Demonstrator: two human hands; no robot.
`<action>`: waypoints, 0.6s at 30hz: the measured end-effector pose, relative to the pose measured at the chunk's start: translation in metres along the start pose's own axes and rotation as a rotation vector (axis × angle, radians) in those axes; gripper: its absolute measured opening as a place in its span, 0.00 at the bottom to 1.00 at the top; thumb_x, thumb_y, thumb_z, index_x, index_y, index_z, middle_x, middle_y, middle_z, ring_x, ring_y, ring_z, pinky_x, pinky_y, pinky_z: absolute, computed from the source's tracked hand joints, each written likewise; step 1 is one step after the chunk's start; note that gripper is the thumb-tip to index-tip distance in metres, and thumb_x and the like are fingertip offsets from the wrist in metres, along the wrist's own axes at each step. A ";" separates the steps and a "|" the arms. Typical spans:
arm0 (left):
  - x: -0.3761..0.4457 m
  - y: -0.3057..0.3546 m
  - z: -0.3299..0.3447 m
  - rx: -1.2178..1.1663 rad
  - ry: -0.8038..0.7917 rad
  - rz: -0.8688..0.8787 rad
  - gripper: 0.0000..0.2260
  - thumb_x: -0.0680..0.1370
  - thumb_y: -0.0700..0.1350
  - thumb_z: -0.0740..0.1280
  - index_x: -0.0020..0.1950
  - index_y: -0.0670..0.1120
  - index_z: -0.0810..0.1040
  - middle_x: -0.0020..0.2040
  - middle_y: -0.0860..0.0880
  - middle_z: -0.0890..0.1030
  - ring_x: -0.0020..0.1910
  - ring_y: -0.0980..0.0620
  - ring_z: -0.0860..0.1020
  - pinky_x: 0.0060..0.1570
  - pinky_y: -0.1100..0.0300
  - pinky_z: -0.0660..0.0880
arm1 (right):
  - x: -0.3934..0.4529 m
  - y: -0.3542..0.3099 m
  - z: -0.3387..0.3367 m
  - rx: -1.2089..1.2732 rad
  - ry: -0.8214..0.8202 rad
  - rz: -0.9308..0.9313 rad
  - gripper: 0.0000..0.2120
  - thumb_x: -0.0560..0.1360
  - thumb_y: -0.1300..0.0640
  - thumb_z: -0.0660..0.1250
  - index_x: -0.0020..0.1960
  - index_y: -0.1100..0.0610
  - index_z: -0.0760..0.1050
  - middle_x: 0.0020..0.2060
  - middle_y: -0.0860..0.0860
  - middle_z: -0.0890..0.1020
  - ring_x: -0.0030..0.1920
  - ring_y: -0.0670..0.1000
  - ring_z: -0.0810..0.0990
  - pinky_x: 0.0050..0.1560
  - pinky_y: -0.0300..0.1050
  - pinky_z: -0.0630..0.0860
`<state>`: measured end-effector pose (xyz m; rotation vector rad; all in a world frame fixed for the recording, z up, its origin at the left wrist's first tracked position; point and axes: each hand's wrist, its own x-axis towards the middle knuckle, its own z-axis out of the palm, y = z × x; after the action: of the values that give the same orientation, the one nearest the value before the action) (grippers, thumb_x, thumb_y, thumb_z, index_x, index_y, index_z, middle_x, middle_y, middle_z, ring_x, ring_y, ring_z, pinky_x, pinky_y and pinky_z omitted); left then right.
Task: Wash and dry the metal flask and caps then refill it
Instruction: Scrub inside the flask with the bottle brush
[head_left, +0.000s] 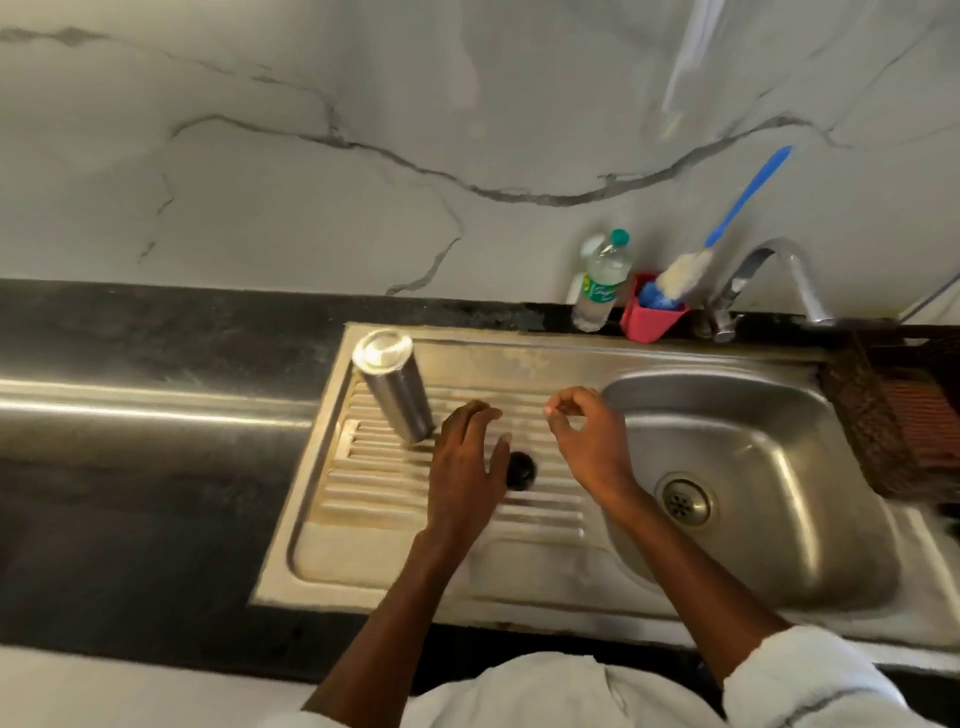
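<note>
Head view, task judged at an early or drying stage: cylindrical brushed-steel flask (393, 387) standing inverted on ribbed stainless drainboard (374, 499), dark round cap (521, 469) lying just beside left hand (464, 467), tap (769, 280) not visibly running. Left hand spread open above drainboard, holding nothing; right hand (587, 441) loosely curled with fingertips pinched, contents not discernible. Refill judged outstanding, clear plastic water bottle (600, 283) and blue-handled bottle brush (727, 228) in red holder (652, 317) upright behind smooth steel basin (779, 415).

Both hands (465, 467) (587, 447) seemingly empty, loosely curled
</note>
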<state>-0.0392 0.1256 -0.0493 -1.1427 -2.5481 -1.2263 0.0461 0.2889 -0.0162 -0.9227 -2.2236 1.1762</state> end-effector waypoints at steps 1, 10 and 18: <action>0.010 0.011 0.016 0.016 -0.075 -0.019 0.18 0.84 0.47 0.68 0.73 0.46 0.75 0.74 0.47 0.75 0.74 0.48 0.72 0.73 0.53 0.71 | 0.002 0.007 -0.016 -0.018 0.040 0.013 0.04 0.76 0.59 0.72 0.45 0.51 0.80 0.44 0.45 0.83 0.46 0.41 0.81 0.51 0.42 0.78; 0.102 0.039 0.125 0.434 -0.825 -0.011 0.42 0.83 0.60 0.64 0.87 0.49 0.43 0.87 0.48 0.41 0.86 0.45 0.42 0.83 0.40 0.47 | 0.032 0.042 -0.110 -0.190 0.174 0.039 0.08 0.77 0.61 0.68 0.53 0.50 0.81 0.50 0.46 0.83 0.50 0.47 0.82 0.51 0.43 0.77; 0.101 0.017 0.158 0.453 -0.973 -0.055 0.45 0.81 0.64 0.66 0.86 0.53 0.39 0.85 0.49 0.34 0.85 0.44 0.40 0.81 0.37 0.46 | 0.102 -0.005 -0.159 -0.841 0.199 -0.612 0.17 0.69 0.66 0.72 0.57 0.55 0.81 0.54 0.53 0.82 0.57 0.57 0.81 0.64 0.56 0.73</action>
<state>-0.0648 0.3031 -0.1073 -1.8345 -3.2176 0.0280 0.0805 0.4471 0.0807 -0.5027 -2.5529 -0.1462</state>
